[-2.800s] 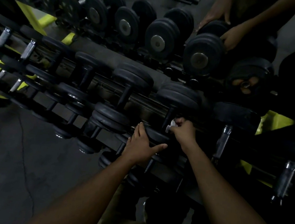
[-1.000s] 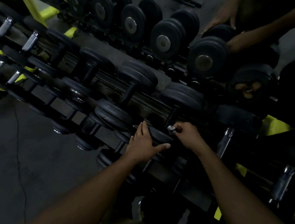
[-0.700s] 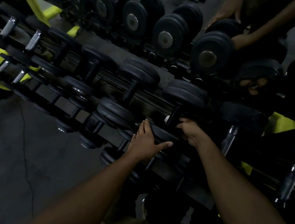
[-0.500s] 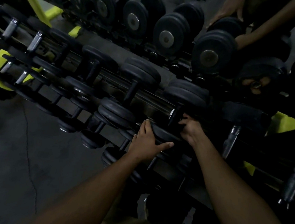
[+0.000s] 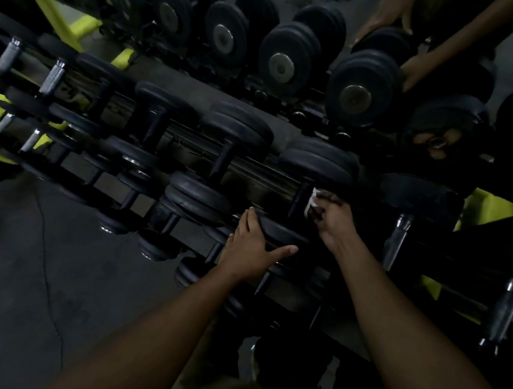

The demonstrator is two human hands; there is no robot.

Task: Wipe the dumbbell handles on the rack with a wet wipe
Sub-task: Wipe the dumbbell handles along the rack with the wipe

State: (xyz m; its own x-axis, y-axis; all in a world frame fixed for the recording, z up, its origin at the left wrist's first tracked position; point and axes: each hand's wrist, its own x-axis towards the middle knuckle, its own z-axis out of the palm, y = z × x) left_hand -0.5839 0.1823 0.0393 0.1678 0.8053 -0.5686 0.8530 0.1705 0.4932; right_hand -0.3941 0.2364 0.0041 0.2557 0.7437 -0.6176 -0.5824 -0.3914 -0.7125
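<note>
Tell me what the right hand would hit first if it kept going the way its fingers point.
The right hand points up the rack, pinching the wet wipe at the dumbbell handle. Straight on, it would likely meet that dumbbell's far weight head, though depth is unclear.

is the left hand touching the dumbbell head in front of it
Touching. The head view shows the left hand lying flat on the dumbbell head, fingers over its near side and thumb along its edge.

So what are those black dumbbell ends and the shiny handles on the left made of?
The dumbbell ends look like matte black rubber, dull with soft rounded edges, though painted metal is possible. The shiny handles look like bare steel or chrome, with bright glints. The wipe looks like thin white fabric.
</note>
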